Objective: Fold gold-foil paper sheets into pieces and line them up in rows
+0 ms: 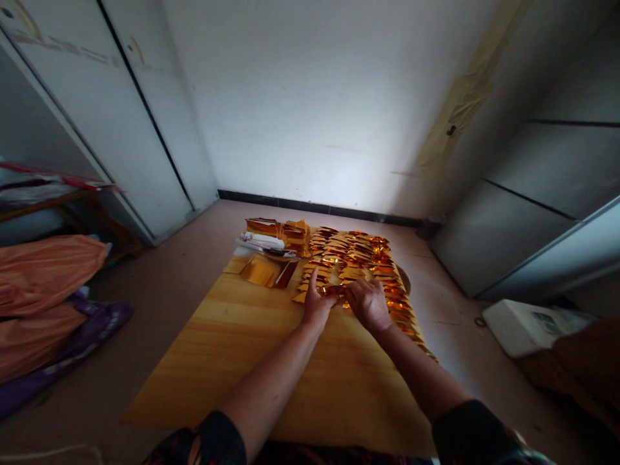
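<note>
Head view: a foil piece lies low over the far half of the table, between the two hands. Its long axis runs across the table, left to right, one end toward each hand; its finer shape is too small to tell.

The left hand stands on edge at the piece's left end, forefinger stretched toward the table's far edge and thumb closed against the foil. The right hand is palm down, knuckles up, fingers curled shut on the right end. Both forearms reach from the table's near edge and converge on the piece.

Folded foil rows cover the table's far right part and trail down its right edge. A sheet stack and a bundle sit at the far left of the table.
</note>
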`<state>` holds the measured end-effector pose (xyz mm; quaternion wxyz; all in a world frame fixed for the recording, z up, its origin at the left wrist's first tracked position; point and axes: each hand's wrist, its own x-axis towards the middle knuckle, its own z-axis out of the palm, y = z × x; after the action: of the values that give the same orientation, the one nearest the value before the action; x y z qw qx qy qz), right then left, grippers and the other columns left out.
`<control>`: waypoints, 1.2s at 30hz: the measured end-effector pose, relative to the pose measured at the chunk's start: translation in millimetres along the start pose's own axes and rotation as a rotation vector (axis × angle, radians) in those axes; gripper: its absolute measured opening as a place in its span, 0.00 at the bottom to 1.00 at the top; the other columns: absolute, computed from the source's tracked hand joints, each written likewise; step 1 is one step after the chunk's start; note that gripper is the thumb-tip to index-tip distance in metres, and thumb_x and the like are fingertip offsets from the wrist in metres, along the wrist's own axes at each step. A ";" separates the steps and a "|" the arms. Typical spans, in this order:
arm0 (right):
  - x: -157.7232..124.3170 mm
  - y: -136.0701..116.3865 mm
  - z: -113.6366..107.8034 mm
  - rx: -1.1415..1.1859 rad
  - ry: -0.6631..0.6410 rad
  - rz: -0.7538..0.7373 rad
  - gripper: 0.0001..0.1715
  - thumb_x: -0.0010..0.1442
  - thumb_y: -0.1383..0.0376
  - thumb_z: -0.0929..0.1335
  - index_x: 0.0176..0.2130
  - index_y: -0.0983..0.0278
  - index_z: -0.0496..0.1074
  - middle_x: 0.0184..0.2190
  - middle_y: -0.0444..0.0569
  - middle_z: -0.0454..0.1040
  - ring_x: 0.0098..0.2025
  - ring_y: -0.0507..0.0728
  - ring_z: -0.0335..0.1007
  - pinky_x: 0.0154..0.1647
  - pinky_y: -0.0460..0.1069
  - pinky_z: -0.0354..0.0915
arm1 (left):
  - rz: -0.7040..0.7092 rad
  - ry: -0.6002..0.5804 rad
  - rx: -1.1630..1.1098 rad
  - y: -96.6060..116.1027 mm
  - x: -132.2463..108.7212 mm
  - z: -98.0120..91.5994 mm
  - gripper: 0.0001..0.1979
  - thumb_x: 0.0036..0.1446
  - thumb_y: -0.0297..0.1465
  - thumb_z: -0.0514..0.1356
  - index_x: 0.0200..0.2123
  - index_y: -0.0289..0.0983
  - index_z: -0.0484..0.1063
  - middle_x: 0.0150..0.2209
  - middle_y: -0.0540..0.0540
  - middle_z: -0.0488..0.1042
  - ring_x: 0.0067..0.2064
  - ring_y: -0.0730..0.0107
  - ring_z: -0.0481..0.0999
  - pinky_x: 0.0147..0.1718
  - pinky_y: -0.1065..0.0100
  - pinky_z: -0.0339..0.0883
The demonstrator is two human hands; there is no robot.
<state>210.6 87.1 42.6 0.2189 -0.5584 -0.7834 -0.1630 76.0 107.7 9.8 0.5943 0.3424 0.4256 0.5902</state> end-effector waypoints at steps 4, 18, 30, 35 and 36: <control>0.2 0.5 -5.0 0.042 0.025 -0.008 0.14 0.64 0.65 0.63 0.28 0.63 0.72 0.23 0.44 0.70 0.29 0.52 0.61 0.37 0.49 0.46 | -0.016 -0.012 -0.046 -0.1 0.0 -0.6 0.50 0.36 0.21 0.67 0.64 0.43 0.52 0.46 0.44 0.75 0.37 0.69 0.76 0.31 0.73 0.69; -1.0 1.6 -6.0 -0.025 0.079 -0.045 0.14 0.64 0.65 0.63 0.29 0.62 0.74 0.22 0.44 0.69 0.29 0.52 0.60 0.42 0.51 0.46 | -0.117 -0.047 -0.090 6.0 -5.3 1.6 0.55 0.35 0.30 0.71 0.65 0.41 0.45 0.26 0.55 0.72 0.22 0.76 0.70 0.26 0.72 0.67; -1.8 8.3 -6.4 -0.085 0.084 -0.045 0.15 0.62 0.68 0.62 0.27 0.62 0.73 0.22 0.45 0.68 0.30 0.53 0.59 0.43 0.51 0.47 | -0.177 -0.069 -0.100 9.1 -10.9 2.8 0.58 0.34 0.28 0.70 0.66 0.40 0.41 0.24 0.55 0.74 0.24 0.72 0.74 0.27 0.72 0.66; 2.3 25.8 -7.0 -0.126 0.125 -0.027 0.16 0.61 0.69 0.62 0.23 0.63 0.70 0.21 0.45 0.67 0.28 0.53 0.57 0.42 0.51 0.46 | -0.140 -0.100 -0.060 7.7 -14.5 -4.7 0.55 0.37 0.28 0.68 0.66 0.39 0.41 0.25 0.53 0.75 0.25 0.72 0.74 0.27 0.72 0.66; 3.8 32.4 -5.5 -0.141 0.134 -0.023 0.16 0.61 0.68 0.62 0.23 0.63 0.70 0.21 0.45 0.67 0.27 0.52 0.56 0.42 0.51 0.46 | -0.122 -0.104 -0.040 7.3 -16.3 -7.1 0.55 0.38 0.28 0.67 0.66 0.38 0.41 0.25 0.54 0.75 0.25 0.73 0.74 0.27 0.72 0.66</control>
<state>241.0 98.0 49.6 0.2291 -0.5513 -0.7599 -0.2570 67.5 91.3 15.2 0.6570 0.3342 0.4025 0.5427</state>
